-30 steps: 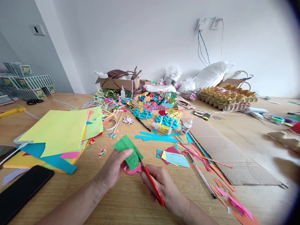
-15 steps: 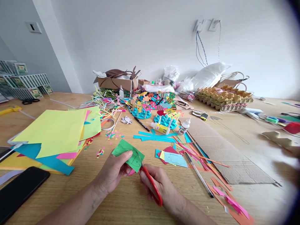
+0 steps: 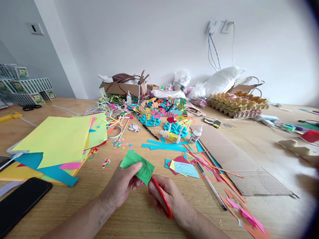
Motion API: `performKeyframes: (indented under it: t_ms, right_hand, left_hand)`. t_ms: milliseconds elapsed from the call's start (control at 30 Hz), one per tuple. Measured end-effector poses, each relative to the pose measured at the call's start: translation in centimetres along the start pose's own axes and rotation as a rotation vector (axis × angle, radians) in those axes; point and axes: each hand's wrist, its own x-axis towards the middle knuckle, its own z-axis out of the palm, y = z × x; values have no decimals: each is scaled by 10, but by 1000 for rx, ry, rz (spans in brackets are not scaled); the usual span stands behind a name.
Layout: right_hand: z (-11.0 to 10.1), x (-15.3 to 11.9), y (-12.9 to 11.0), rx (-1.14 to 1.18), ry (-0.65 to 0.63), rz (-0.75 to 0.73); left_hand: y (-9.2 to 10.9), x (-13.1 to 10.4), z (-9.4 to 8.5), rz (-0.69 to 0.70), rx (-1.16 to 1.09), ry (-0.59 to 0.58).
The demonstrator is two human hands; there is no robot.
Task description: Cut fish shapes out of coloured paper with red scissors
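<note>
A green paper piece (image 3: 133, 162) with a fish outline drawn on it is pinched in my left hand (image 3: 122, 182), thumb on top. Some pink paper shows beneath it. My right hand (image 3: 166, 192) is wrapped round the red-handled scissors (image 3: 163, 199), whose blades meet the green paper's right edge. Right of the hands lies a light blue piece (image 3: 186, 169) with a drawn fish, on top of red, yellow and blue pieces. A clear pen (image 3: 211, 186) rests beside that stack.
Yellow sheets (image 3: 54, 139) and a black phone (image 3: 22, 205) are at left. Beyond the hands stand glue bottles (image 3: 195, 134) and blue bases with paper fish (image 3: 175, 127). Cardboard (image 3: 239, 166) and egg trays (image 3: 239, 103) are on the right.
The green paper has shifted slightly right and tilted a little in my left hand. My right hand and the scissors have barely moved.
</note>
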Motion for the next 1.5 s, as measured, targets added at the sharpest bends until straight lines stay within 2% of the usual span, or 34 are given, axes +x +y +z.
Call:
performKeyframes:
  t_ms: [600, 1067, 1500]
  right_hand:
    - [2, 0, -2, 45, -13, 14]
    - [2, -3, -2, 41, -20, -36]
    - [-1, -3, 0, 26, -23, -14]
  left_hand:
    - [-1, -1, 3, 0, -12, 95]
    - [-6, -2, 2, 23, -55, 82]
    - [-2, 0, -1, 11, -33, 41]
